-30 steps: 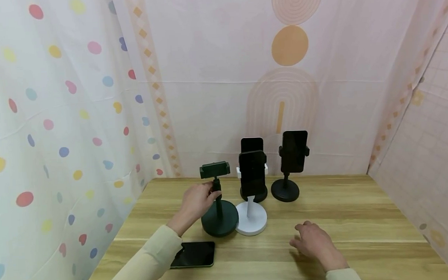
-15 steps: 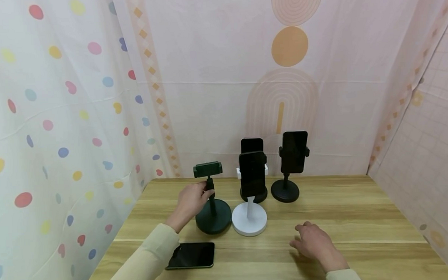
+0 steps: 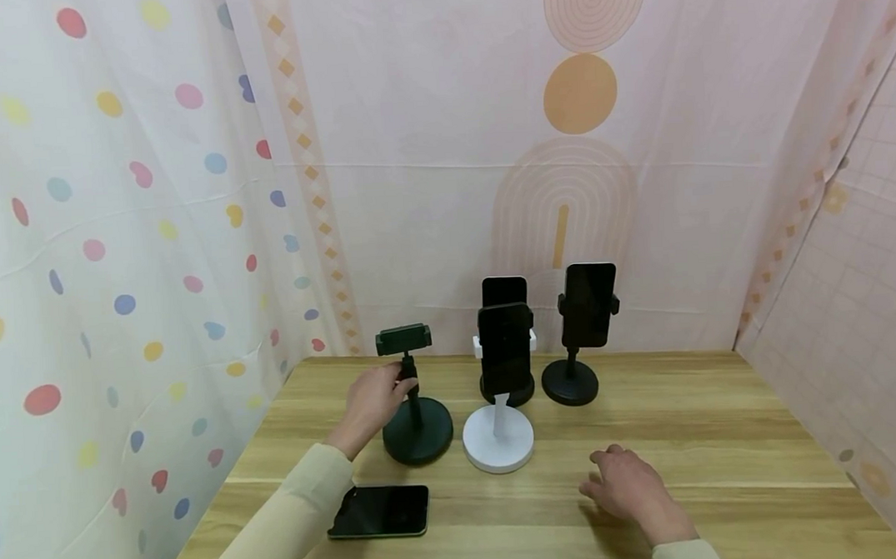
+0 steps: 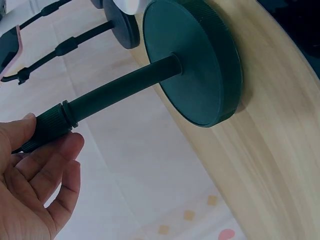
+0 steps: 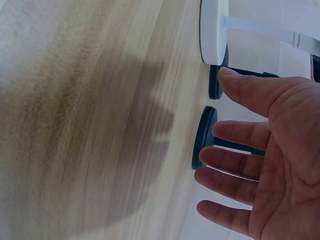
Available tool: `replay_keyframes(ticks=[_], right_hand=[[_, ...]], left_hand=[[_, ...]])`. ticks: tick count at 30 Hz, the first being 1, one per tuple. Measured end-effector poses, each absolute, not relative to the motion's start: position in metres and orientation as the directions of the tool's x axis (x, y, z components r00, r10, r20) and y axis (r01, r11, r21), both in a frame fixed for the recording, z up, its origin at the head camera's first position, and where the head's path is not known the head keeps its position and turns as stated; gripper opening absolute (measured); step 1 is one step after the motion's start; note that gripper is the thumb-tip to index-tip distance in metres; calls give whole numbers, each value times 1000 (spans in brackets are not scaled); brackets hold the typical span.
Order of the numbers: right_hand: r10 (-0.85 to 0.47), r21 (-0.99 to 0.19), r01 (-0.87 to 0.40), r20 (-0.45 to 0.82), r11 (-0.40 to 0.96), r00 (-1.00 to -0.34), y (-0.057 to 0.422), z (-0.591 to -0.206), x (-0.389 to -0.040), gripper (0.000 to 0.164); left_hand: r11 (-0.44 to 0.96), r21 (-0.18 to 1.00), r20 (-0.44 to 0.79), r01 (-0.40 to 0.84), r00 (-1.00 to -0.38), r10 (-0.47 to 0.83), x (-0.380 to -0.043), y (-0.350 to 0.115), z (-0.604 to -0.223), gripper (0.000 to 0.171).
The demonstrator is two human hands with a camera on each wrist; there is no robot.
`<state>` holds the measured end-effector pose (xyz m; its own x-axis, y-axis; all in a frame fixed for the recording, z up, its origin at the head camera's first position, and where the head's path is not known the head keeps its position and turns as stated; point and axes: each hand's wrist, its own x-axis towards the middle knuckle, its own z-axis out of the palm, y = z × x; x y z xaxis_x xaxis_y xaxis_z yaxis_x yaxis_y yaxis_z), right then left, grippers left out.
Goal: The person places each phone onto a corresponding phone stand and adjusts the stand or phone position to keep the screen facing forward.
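My left hand (image 3: 371, 400) pinches the ribbed collar on the stem of a dark green phone stand (image 3: 418, 435). That stand is upright, with its round base on the table and its clamp holding no phone. In the left wrist view the thumb and fingers (image 4: 47, 170) close around the collar. Below the left forearm a black phone (image 3: 386, 511) lies flat on the table, partly covered by the sleeve. My right hand (image 3: 628, 484) hovers at the table's right front, its fingers loosely spread and holding nothing, as the right wrist view also shows.
Right of the green stand is a white phone stand (image 3: 498, 440) bearing a phone (image 3: 505, 344). Just behind it stands a black stand with another phone (image 3: 504, 289). Farther right is a black phone stand (image 3: 570, 382) with a phone (image 3: 588, 305). Curtains surround the wooden table (image 3: 725, 434).
My left hand has moved the green stand leftward and slightly back, opening a gap between its base and the white stand's base. The right hand has stayed in place.
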<state>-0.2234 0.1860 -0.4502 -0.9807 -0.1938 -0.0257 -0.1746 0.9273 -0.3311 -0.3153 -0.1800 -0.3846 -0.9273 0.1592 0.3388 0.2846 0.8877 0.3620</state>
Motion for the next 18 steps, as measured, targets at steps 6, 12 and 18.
replay_keyframes(ticks=[6, 12, 18], right_hand=[[-198, -328, -177, -32, 928, -980, 185, -453, -225, 49], [-205, -322, -186, -28, 928, -978, 183, -454, -226, 48], [-208, -320, -189, -27, 928, -978, 180, -454, -226, 49]], left_hand=[[885, 373, 343, 281, -927, 150, -319, -186, -390, 17], [879, 391, 336, 273, -931, 140, -322, -190, -392, 17], [876, 400, 311, 269, -939, 146, -324, -189, -391, 19]])
